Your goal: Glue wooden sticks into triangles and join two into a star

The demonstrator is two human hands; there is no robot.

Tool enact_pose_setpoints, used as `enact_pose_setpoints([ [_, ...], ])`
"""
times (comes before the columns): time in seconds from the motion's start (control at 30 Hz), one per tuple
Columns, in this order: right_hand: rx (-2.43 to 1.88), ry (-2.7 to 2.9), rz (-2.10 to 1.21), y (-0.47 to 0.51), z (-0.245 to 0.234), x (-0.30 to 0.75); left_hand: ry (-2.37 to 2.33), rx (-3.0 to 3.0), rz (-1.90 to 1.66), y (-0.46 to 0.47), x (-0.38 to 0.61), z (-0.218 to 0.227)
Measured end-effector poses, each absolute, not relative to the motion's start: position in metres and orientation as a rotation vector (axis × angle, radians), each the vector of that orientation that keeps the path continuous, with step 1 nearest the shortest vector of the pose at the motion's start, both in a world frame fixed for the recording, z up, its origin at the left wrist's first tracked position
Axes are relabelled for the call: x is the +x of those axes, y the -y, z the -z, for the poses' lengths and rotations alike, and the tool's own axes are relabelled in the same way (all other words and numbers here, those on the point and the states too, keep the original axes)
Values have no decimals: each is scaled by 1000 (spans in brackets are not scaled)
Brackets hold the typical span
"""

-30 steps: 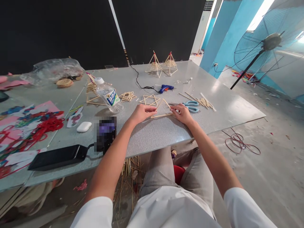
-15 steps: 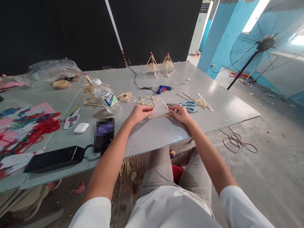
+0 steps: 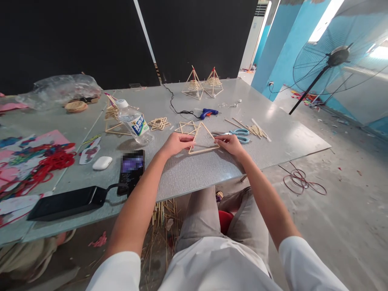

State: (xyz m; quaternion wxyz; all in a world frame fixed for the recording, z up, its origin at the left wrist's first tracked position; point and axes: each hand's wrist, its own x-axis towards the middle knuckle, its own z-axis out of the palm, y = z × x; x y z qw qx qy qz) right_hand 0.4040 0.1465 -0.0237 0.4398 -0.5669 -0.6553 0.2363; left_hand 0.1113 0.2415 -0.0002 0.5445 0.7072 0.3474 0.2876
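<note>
A triangle of thin wooden sticks point(image 3: 203, 150) is held between my two hands near the front edge of the table, its tip pointing away from me. My left hand point(image 3: 177, 144) pinches its left side, and my right hand point(image 3: 229, 144) pinches its right side. Just behind the left fingers lies a flat star of sticks point(image 3: 187, 127). A second stick star point(image 3: 159, 123) sits farther left. Scissors with light blue handles point(image 3: 241, 135) lie right behind my right hand. Beyond them is a bundle of loose sticks point(image 3: 257, 130).
A blue glue gun point(image 3: 209, 113) with a black cord lies mid-table. Two stick pyramids point(image 3: 193, 85) stand at the back. To the left are a plastic bottle point(image 3: 136, 123), a phone point(image 3: 131, 173), a white case point(image 3: 102, 163), a black box point(image 3: 68, 203) and red yarn point(image 3: 59, 159).
The triangle has tilted, so its frame shows wider and its tip stands slightly higher and farther left. Both hands keep their pinch; the left has shifted slightly left.
</note>
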Motion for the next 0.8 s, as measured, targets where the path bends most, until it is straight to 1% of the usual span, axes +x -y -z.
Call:
enact_pose_setpoints([
  [0.13,-1365,1531,-753,-142,16,402,-845,1585,-624,-237,107,-9],
  [0.33,-1298,1351,-922,-137,9,399,-834,1505,-627,-231,106,-18],
  [0.8,-1268,1298,-971,-136,9,397,-820,1500,-632,-231,106,-18],
])
